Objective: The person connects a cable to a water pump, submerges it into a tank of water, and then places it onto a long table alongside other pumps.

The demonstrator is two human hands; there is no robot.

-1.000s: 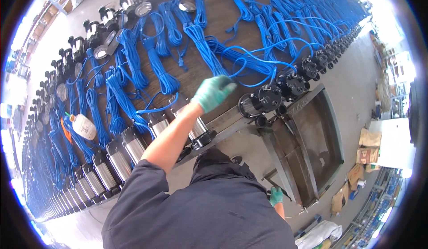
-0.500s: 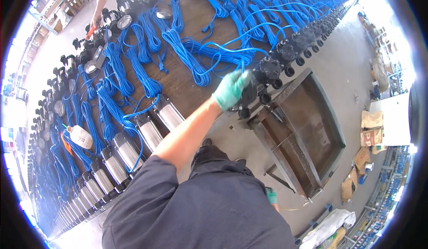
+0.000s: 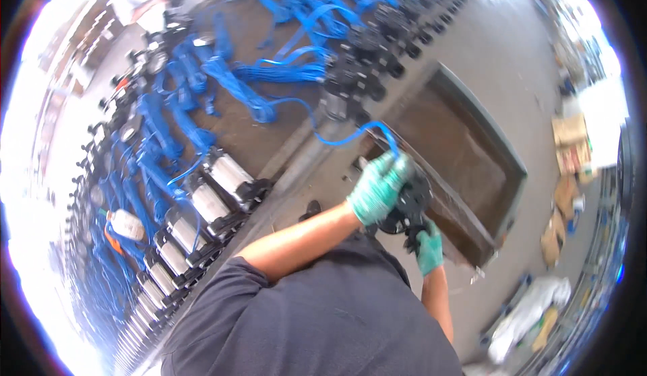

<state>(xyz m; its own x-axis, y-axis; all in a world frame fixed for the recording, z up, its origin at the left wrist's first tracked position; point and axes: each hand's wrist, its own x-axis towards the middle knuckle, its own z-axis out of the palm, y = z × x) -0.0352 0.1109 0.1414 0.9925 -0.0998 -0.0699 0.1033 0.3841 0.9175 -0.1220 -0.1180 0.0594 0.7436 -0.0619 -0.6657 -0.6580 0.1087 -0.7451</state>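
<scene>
The table (image 3: 296,148) runs diagonally, its bare metal edge facing the person. Beside it stands a shallow metal tray (image 3: 502,130) with dark walls. Silver pumps (image 3: 209,201) line the table's near edge on the left; black ones (image 3: 367,42) crowd it farther up. Blue coils (image 3: 236,86) lie across the top. One black pump (image 3: 416,194) is off the table, in front of the person, at the tray's left side; whether it rests there I cannot tell. The left hand (image 3: 377,189) grips its upper end, fingers curled over. The right hand (image 3: 429,249) closes round a black part (image 3: 412,233) at its lower end, too blurred to identify. A blue cable (image 3: 337,141) loops from the left hand back to the table. A white bottle (image 3: 127,224) lies among the coils.
</scene>
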